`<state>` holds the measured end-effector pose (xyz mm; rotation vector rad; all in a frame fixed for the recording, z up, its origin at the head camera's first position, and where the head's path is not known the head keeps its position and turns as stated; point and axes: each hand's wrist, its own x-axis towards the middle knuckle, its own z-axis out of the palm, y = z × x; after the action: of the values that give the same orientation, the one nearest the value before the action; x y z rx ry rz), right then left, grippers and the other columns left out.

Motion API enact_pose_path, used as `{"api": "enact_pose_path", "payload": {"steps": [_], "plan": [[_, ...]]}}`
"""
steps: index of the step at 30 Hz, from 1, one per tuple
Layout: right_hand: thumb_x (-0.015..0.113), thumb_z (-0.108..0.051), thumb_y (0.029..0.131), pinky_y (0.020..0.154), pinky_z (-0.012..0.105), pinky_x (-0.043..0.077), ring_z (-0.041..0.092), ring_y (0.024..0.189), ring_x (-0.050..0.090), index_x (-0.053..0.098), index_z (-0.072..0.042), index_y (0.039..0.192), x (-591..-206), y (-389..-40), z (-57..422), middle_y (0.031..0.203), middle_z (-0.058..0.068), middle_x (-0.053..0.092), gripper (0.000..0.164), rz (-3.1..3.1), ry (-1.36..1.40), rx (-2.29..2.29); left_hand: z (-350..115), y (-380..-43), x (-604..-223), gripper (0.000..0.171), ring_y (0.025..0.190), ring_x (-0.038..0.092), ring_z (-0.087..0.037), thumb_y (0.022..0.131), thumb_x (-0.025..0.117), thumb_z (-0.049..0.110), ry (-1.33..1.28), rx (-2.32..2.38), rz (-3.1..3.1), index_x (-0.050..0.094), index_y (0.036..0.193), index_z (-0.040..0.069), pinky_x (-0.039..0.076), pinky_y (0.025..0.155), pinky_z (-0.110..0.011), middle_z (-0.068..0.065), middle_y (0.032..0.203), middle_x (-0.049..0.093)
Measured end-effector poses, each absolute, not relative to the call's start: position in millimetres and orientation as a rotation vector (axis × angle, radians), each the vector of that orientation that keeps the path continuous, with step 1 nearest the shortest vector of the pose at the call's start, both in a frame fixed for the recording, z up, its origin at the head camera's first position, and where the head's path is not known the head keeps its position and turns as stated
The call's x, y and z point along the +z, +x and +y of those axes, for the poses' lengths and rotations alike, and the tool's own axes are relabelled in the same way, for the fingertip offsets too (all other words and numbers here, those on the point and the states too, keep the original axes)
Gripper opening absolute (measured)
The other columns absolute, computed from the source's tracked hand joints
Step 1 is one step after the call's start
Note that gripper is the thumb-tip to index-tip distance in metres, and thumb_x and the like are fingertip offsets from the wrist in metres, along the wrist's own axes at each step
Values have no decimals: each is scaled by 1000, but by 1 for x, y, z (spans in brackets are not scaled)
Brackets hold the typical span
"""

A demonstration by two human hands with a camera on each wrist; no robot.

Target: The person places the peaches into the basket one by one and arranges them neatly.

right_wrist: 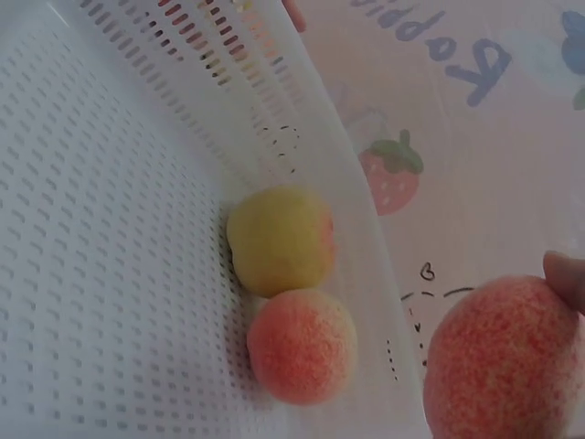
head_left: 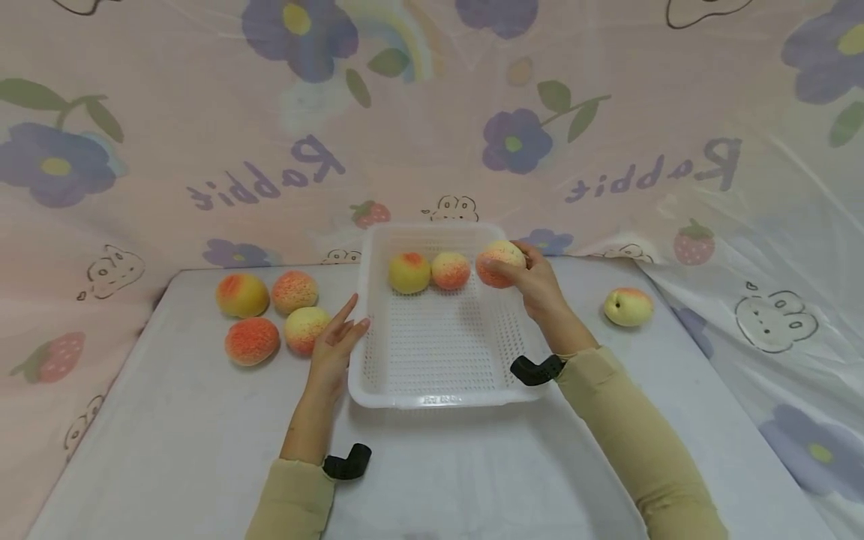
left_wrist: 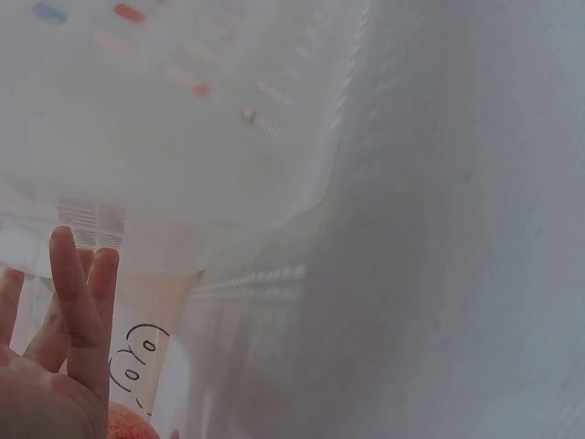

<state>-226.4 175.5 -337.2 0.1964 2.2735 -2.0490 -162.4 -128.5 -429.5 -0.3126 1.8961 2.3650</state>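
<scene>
My right hand (head_left: 542,291) grips a red-and-yellow peach (head_left: 496,268) over the back right part of a white plastic basket (head_left: 398,399). In the right wrist view that peach (right_wrist: 503,361) shows at the lower right, with a fingertip on it. Two peaches lie side by side at the back inside the basket: a yellow one (head_left: 409,274) and a pinkish-red one (head_left: 451,271). Along the basket's left side is my left hand (head_left: 331,358), its fingers extended and the fingertips right at the rim. The left wrist view shows these fingers (left_wrist: 82,320) pointing up beside the basket wall.
Several peaches stand in a cluster left of the basket, among them a red one (head_left: 252,342) and a yellow one (head_left: 241,295). A pale yellow peach (head_left: 628,307) lies alone on the right. A patterned cloth (head_left: 418,150) hangs behind the white table (head_left: 202,435).
</scene>
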Motion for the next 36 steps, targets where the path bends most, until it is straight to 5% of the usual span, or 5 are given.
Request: {"api": "enact_pose_path", "payload": {"steps": [36], "plan": [[75,-21,80,102,45,42,32,120,46,39,-8,142,-361,-237,109,139,18,43,73,2341,110,-1785,-128,-165,-432,53,98,59,-13,90,68,24,-321,2372,1894,50,137,41,53,83,-27,0,111,60]]}}
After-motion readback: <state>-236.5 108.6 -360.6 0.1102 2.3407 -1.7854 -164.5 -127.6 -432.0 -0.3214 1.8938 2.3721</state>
